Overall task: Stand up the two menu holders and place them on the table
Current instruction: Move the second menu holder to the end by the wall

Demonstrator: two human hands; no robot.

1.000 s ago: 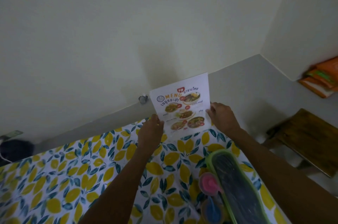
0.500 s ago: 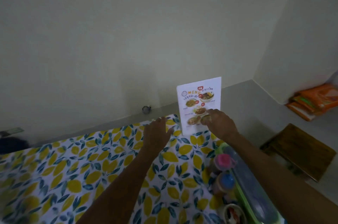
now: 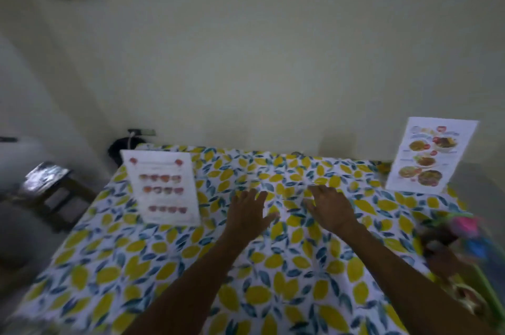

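Standing upright at far left [image 3: 164, 189] and far right [image 3: 430, 155], two menu holders flank the empty, open-fingered left hand [image 3: 250, 211] and right hand [image 3: 332, 210] over the lemon-print table [image 3: 273, 266].

two bare forearms, entering from about 6 o'clock and narrowing toward the wrists near the centre, uncovered the whole visible way, no sleeve edge showing. left hand [image 3: 250, 211] at roughly 11 o'clock of the right hand [image 3: 329, 210], each bare, five fingers on view, thumbs on the inner sides facing one another. somewhat blurred throughout, so nails and knuckle creases too soft to make out.
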